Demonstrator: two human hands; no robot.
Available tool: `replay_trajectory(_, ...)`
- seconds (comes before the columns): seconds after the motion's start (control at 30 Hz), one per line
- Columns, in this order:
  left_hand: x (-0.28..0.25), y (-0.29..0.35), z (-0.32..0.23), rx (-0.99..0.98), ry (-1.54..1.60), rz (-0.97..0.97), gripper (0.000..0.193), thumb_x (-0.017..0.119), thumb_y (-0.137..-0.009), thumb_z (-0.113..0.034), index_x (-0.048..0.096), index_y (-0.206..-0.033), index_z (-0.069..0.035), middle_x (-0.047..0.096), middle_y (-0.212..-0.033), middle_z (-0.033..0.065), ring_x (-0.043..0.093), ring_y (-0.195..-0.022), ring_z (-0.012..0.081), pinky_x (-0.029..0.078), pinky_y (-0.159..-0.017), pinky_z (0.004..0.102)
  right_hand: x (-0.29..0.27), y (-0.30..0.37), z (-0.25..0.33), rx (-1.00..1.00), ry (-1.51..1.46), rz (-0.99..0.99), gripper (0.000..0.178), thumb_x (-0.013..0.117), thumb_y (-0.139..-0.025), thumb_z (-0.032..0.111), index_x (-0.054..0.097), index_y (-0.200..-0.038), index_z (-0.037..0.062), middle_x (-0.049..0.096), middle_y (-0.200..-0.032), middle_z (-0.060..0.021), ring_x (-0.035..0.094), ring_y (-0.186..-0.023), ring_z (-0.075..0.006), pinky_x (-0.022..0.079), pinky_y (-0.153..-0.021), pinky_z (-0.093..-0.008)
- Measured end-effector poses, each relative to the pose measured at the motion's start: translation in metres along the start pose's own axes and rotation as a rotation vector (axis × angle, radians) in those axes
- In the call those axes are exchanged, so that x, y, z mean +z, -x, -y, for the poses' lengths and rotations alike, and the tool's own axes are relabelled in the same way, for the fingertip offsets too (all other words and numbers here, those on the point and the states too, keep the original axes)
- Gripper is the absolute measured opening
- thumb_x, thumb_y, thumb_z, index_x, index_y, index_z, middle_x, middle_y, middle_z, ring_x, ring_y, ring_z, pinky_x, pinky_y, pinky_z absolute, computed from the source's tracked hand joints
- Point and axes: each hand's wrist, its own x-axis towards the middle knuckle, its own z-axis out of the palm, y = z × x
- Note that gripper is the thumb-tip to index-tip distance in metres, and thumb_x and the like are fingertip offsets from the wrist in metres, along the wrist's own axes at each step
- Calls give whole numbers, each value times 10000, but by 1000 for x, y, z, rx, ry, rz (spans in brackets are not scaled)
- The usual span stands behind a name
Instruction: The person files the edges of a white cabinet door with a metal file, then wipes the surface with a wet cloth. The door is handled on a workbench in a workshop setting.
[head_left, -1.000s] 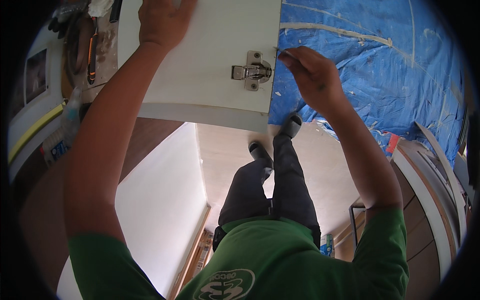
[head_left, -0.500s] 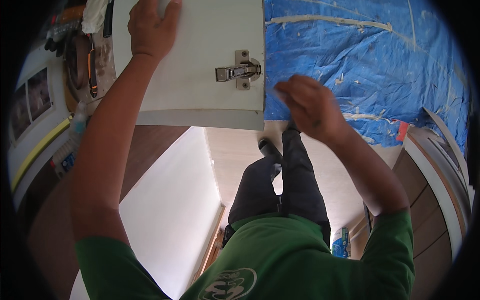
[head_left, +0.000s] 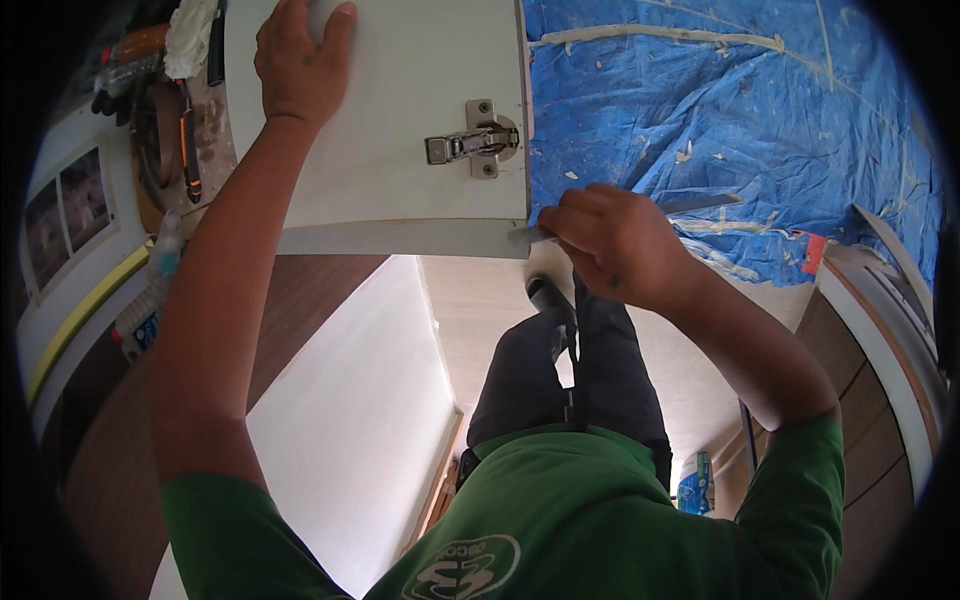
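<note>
White panel [head_left: 390,130]: sits top centre of view, R edge beside blue sheet [head_left: 690,110]. Metal hinge [head_left: 483,143] screwed on close to R edge, arm pointing L.

L hand [head_left: 303,68]: palm down on panel, fingers extended, thumb slightly apart; no grasp seen. Some fingertips run out at top of view, so can't tell whether they curl over anything.

R hand [head_left: 618,245]: closed, fingers pinched round thin flat strip [head_left: 710,202]; one end sticks out L at panel's near R corner, the other R over the sheet. Contact w/ panel edge: can't confirm.

Handling (judged): panel prob. stiff, mod. heavy, board type; smooth face likely slips under a dry palm, so press broad & flat, or grip at opposite edges. Edges & corners prob. chip-prone. Hinge likely robust but arm may swing; not advised as a handle. Strip looks light, stiff lengthwise, maybe springy; prob. metal, unconfirmed. Best held mid-length, fingers clear of edges in case sharp.
</note>
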Motion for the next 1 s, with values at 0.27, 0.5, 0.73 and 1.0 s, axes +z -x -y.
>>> replay_trajectory(0.27,-2,-1,0,23,-12,3,533,622,-1007,-433,589,-1402,-77,547,-1497,165,474,-1390,355,356,-1184,439,-14,-39,-27,118,62,-231,156,677,-927,-2,678,-1076,43,658,-881,-121,673,-791,-327,531,-652,-434)
replay_trajectory(0.5,-2,1,3,23,16,3,532,622,-1007,-429,592,-1403,-75,549,-1496,165,471,-1395,352,351,-1188,436,-3,0,5,-12,126,3,253,722,-743,-22,681,-976,68,595,-823,-73,606,-728,-274,511,-648,-408)
replay_trajectory(0.73,-2,-1,-1,3,7,10,533,623,-1006,-425,592,-1404,-73,540,-1507,164,464,-1403,350,349,-1191,437,0,8,-2,217,-176,-63,74,725,-862,74,695,-927,55,668,-848,-75,637,-739,-285,520,-680,-401)
replay_trajectory(1.0,-2,-1,-1,16,16,6,527,619,-1011,-416,587,-1407,-70,536,-1510,166,461,-1406,352,344,-1195,437,13,-24,20,420,-455,-128,260,814,-920,210,641,-891,18,535,-722,-9,447,-682,-87,382,-582,-288)
